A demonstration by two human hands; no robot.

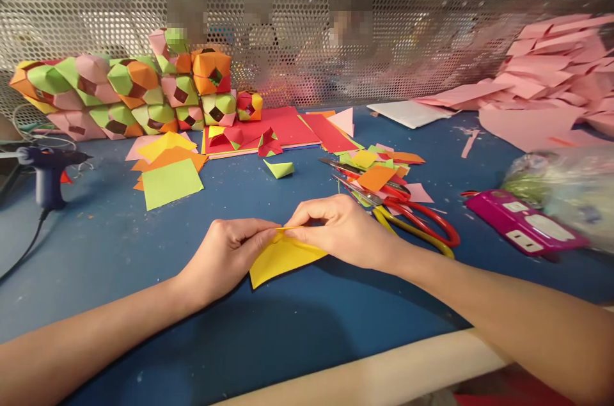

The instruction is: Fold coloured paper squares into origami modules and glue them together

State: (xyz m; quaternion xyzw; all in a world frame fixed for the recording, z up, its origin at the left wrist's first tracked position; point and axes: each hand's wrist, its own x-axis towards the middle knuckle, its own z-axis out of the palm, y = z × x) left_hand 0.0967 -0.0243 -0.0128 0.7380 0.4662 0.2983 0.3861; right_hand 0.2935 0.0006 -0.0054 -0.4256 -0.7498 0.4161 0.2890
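A yellow sheet of paper [283, 260] is pinched along its far edge by both hands, just above the blue table. My left hand [228, 259] closes thumb and forefinger on the edge's left part. From the right, my right hand [348, 233] grips the same edge, its thumb on top and fingers curled behind. The edge looks slightly turned over under the thumbs; the fingers hide part of it. Beyond the hands lies a small folded green paper piece [279, 168]. Scissors with red handles [426, 214] and scissors with yellow handles [422, 234] lie beside my right hand.
Folded paper balls [139, 83] are stacked at the back left. A glue gun [50, 172] stands at the left, near loose paper squares [173, 183]. Red sheets [283, 128] lie behind. To the right are a magenta power strip [525, 220], a plastic bag [575, 192] and piled pink paper [556, 67].
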